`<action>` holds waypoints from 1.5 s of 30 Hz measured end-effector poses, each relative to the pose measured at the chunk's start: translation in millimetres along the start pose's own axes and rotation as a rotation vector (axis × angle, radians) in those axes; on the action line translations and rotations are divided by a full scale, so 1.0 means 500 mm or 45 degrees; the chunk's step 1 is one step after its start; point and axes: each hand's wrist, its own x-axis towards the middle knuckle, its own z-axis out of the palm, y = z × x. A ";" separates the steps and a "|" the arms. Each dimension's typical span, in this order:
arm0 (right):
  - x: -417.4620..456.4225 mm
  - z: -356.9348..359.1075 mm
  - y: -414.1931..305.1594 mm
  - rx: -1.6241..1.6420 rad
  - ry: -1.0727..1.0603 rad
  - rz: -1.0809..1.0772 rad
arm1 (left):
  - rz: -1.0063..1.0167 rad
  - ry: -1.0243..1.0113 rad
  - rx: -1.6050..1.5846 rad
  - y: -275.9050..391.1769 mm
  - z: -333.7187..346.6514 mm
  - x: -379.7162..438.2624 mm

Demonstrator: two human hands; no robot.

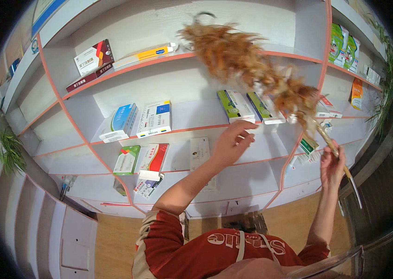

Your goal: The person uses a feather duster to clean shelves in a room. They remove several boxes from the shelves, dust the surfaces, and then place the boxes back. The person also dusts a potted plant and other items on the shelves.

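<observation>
My right hand point(332, 162) grips the wooden handle point(325, 137) of a feather duster. The duster's brown feathers point(248, 55) reach up and left, blurred, in front of the upper shelves and hide part of them. My left hand point(236, 141) holds nothing; its fingers are half curled and apart. It is just below the front end of a green-and-white box point(236, 106), and whether it touches the box I cannot tell. To the right lies a similar box point(265, 108), partly behind the feathers.
A white shelf unit point(189, 83) with pink edges spans the view. At left are a blue-and-white box point(119, 122), a white box point(154, 118), a green box point(126, 159) and a red box point(154, 157). A maroon-and-white box point(93, 59) stands above. Artificial greenery point(8, 150) hangs at left.
</observation>
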 end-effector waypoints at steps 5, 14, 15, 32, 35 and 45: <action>0.044 0.197 0.122 -0.029 -0.169 0.089 | -0.067 0.056 -0.051 0.006 -0.029 -0.042; 0.010 0.108 0.211 -0.106 -0.155 0.432 | -0.123 0.325 0.352 -0.049 -0.106 -0.187; 0.011 0.084 0.199 -0.167 -0.118 0.400 | -0.065 0.353 0.528 -0.068 -0.119 -0.200; -0.168 0.157 0.188 -1.159 -0.349 -0.007 | -0.720 0.848 2.051 -0.167 -0.423 -0.138; -0.185 0.142 0.236 -1.005 -0.498 -0.010 | -0.690 0.873 2.176 -0.175 -0.439 -0.153; -0.201 0.035 0.219 -0.885 -0.320 -0.042 | -0.708 1.154 2.023 -0.193 -0.408 -0.130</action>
